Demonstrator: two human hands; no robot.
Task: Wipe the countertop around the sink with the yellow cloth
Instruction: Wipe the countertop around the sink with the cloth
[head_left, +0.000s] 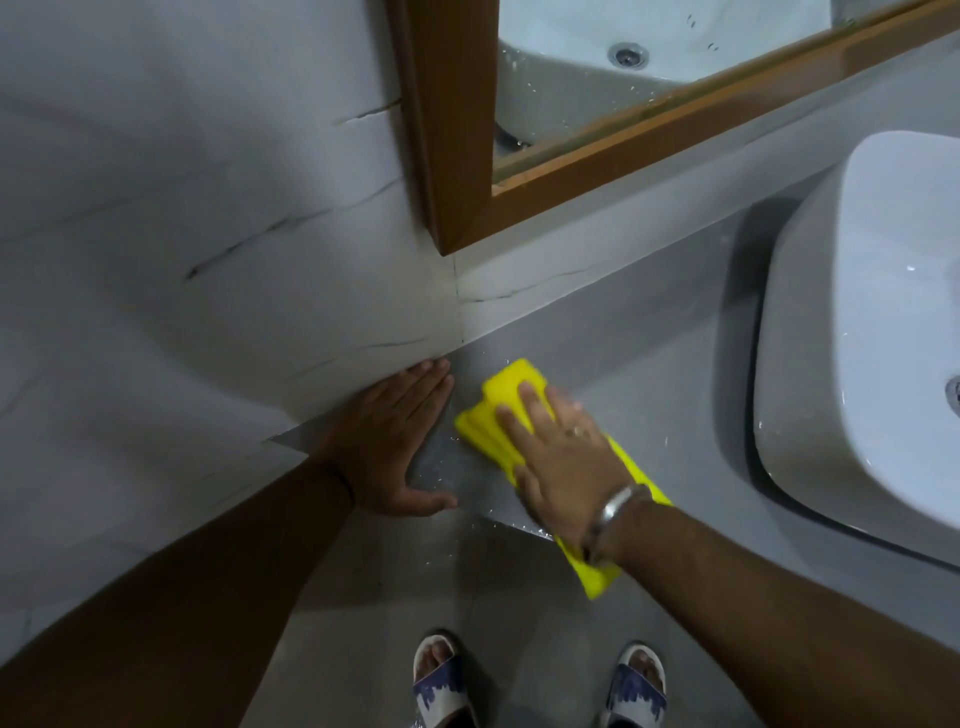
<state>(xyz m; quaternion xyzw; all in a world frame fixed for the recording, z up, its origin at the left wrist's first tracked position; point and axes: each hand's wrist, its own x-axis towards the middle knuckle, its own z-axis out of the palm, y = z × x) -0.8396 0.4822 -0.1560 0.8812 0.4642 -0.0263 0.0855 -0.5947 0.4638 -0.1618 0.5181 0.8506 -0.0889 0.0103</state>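
A folded yellow cloth (506, 397) lies on the grey countertop (649, 395) near its left corner, one end hanging over the front edge. My right hand (558, 457) presses flat on the cloth with fingers spread. My left hand (395, 441) rests flat on the counter beside the side wall, fingers together, holding nothing. The white vessel sink (862, 332) stands on the counter at the right, well apart from the cloth. Water droplets show on the counter between my hands.
A marbled wall (208, 260) bounds the counter on the left. A wood-framed mirror (597, 104) hangs above the low backsplash behind. Below the counter edge lies a grey tiled floor (415, 582) and my feet in sandals (540, 680).
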